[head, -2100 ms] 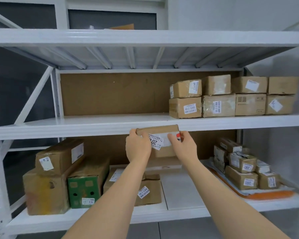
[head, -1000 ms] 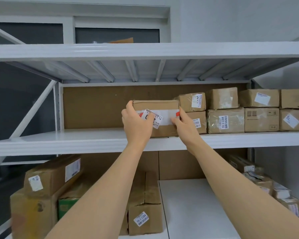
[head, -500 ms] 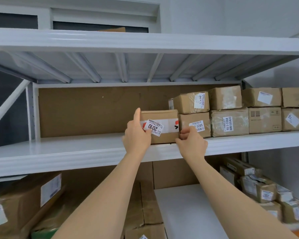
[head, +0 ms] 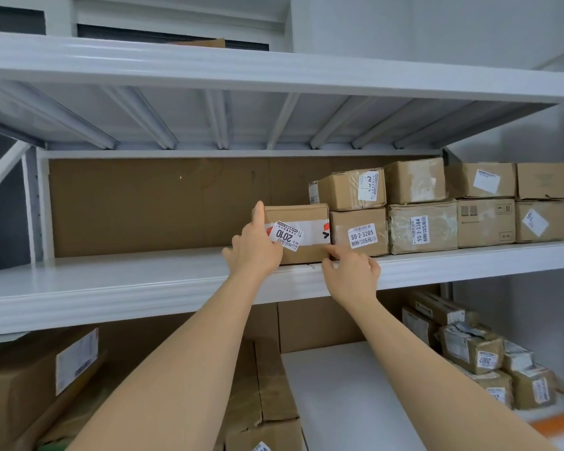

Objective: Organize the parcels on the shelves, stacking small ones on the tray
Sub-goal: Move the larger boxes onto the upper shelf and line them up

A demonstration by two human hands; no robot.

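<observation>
White metal racking fills the whole view, with a brown board backing the middle shelf [head: 137, 281] and a pale wall off to the right. So the parcel [head: 302, 234] with the 2010 sticker sits on that middle shelf near its front edge, right side butted up against the row of stacked boxes [head: 437, 206], next to the one labelled 80-2-3205 [head: 358, 231]. Left hand [head: 254, 249] is flat against the parcel's left face, index finger pointing straight up along the corner, fingers straight rather than wrapped, so more pressing than gripping. Right hand [head: 350, 271] is down at the lower right corner, fingers curled in with the tips touching the parcel's bottom edge; can't really tell if it's pinching anything. Down on the lower shelf there's a pile of small parcels [head: 476, 349] on the right sitting on an orange tray [head: 557, 423], mostly blurred, and bigger cartons [head: 46, 375] on the left.
</observation>
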